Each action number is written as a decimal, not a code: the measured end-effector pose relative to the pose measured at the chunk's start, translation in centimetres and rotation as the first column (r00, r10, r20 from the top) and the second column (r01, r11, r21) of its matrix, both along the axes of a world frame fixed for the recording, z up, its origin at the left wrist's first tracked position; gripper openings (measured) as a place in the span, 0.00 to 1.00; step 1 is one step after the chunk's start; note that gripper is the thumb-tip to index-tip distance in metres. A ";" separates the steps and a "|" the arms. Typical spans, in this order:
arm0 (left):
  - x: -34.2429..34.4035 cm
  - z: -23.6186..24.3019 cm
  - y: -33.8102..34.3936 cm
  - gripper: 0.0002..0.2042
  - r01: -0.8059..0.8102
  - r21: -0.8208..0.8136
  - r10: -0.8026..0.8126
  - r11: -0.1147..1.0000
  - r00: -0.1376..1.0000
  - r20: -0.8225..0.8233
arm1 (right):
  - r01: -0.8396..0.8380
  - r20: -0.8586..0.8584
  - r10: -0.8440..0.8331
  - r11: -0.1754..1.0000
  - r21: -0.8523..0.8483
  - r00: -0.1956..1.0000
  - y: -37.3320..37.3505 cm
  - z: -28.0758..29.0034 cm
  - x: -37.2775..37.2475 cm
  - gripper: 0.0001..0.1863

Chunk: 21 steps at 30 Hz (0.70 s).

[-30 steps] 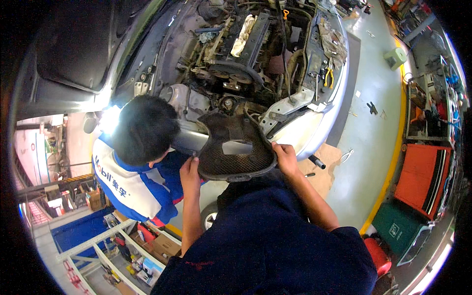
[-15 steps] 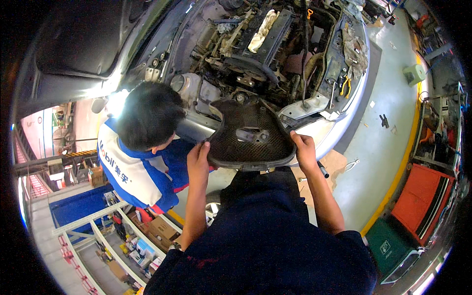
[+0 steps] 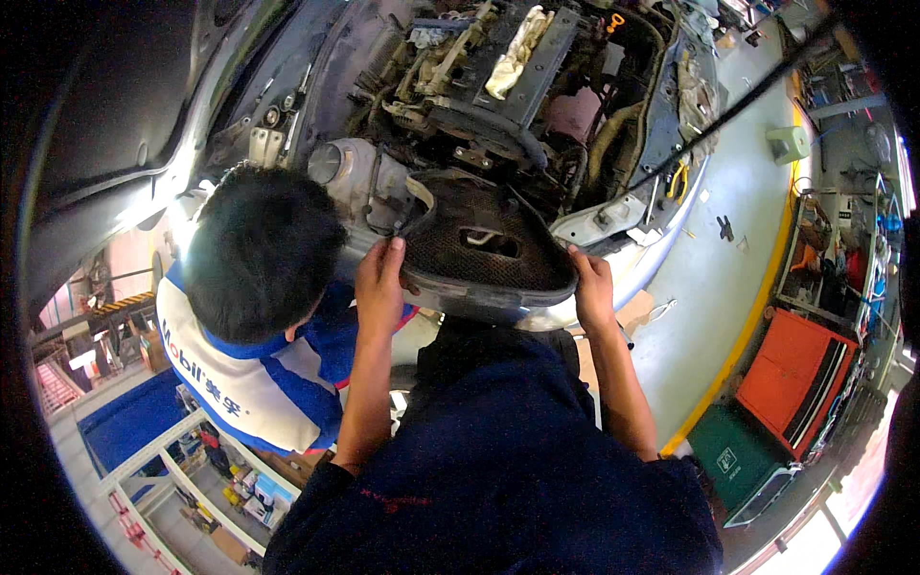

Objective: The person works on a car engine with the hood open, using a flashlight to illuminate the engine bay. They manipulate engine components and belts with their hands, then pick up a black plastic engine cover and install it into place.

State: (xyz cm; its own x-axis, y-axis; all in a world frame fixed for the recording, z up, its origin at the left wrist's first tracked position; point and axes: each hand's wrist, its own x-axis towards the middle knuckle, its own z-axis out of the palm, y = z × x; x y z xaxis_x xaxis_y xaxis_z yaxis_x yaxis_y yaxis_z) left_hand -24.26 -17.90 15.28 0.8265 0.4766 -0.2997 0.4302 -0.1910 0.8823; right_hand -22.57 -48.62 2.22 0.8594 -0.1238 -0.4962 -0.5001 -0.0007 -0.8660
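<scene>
A dark, curved panel with a woven-looking texture and an oval opening (image 3: 436, 257) spans the space between my hands at the front of the engine bay. My left hand (image 3: 381, 286) grips its left edge, thumb on top. On the opposite edge, my right hand (image 3: 592, 287) holds on the same way. Fingers of both hands are partly hidden behind the rim. Beyond the panel lies the car's engine (image 3: 470, 123), with a crumpled pale cloth (image 3: 517, 56) on its top cover. A grey reservoir-like housing (image 3: 356, 182) sits just past my left hand.
Close on my left a person in a white and blue jacket (image 3: 235, 369) leans toward the car. The raised hood (image 3: 105, 105) hangs at upper left. Yellow-handled pliers (image 3: 678, 180) rest on the car's right edge. A red cabinet (image 3: 795, 379) and a green box (image 3: 733, 460) stand at right.
The panel has tilted to a flatter angle, still in both hands, and its near rim shows more. The view has shifted slightly. A dark thin bar or line now crosses the upper right.
</scene>
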 end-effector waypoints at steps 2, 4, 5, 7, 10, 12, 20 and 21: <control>0.2 -0.4 0.4 0.23 0.017 -0.001 -0.017 1.000 1.000 0.012 | -0.011 -0.019 0.011 1.000 -0.007 1.000 0.3 0.4 0.3 0.26; 0.2 -0.5 0.7 0.22 0.026 0.010 -0.027 1.000 0.999 0.030 | -0.012 -0.026 0.013 1.000 0.009 1.000 0.6 0.2 0.7 0.25; 0.2 -0.7 1.0 0.21 0.037 0.003 -0.037 0.999 0.998 0.042 | -0.009 -0.040 0.011 0.999 0.032 0.999 0.4 -0.1 0.9 0.25; -0.3 -1.5 0.8 0.20 0.015 -0.032 -0.013 0.999 0.998 0.054 | 0.003 -0.054 -0.001 1.000 0.025 0.999 0.4 -0.4 0.6 0.23; -1.0 -1.8 2.1 0.19 0.019 -0.064 -0.013 0.998 0.995 0.096 | 0.097 -0.105 -0.088 0.991 0.091 0.991 0.4 -1.1 0.4 0.22; -1.4 -1.9 2.2 0.20 0.013 -0.141 0.006 0.990 0.990 0.139 | 0.021 -0.124 0.009 0.971 0.238 0.992 0.9 1.8 0.9 0.23; -2.0 -2.7 3.5 0.22 -0.015 0.027 0.009 1.000 0.977 0.212 | 0.018 -0.151 0.019 0.970 0.242 0.988 1.1 1.6 0.7 0.20; -1.9 -2.9 3.8 0.22 -0.012 0.023 0.007 1.000 0.978 0.206 | 0.034 -0.146 0.001 0.972 0.234 0.989 1.5 2.2 0.9 0.20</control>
State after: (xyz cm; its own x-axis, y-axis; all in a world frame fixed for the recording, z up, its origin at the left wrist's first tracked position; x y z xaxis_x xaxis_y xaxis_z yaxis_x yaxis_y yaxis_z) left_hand -26.18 -14.11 12.42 0.8648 0.4895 -0.1117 0.2414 -0.2104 0.9473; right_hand -21.69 -47.13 4.44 0.7754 -0.0021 -0.6315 -0.6180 0.2036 -0.7594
